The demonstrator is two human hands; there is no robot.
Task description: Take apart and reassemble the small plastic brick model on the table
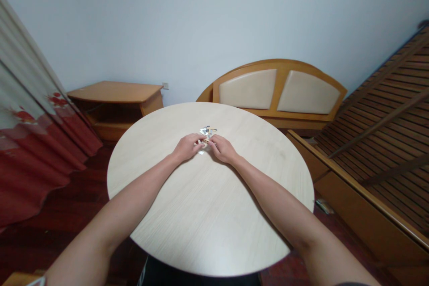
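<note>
Head view: both hands meet near the far middle of the round, pale wood-grain table (208, 214). The left hand (188, 146) lies knuckles up with its fingers curled inward, and the right hand (221, 148) mirrors it, fingertips nearly touching the left's. Between and just beyond them sits a small heap of flat, shiny silver-and-dark pieces (208, 132), perhaps cards or foil slips; they are too small to tell apart. Both hands are mostly closed, and each seems to pinch at the near edge of the heap, though what exactly each grips is hidden by the fingers.

By the look of it, the work is at a gathering or sorting stage: the pieces are bunched together, not spread. The next move would call for a fine fingertip pinch on one thin piece, with the other hand steadying the rest so the heap does not slide.

Behind the table stand a low orange-brown wooden cabinet (115, 98), a curved wooden headboard with cream padded panels (278, 91) and a slatted wooden bed frame (378, 134); a red-and-white flowered curtain (30, 134) hangs at the left
</note>
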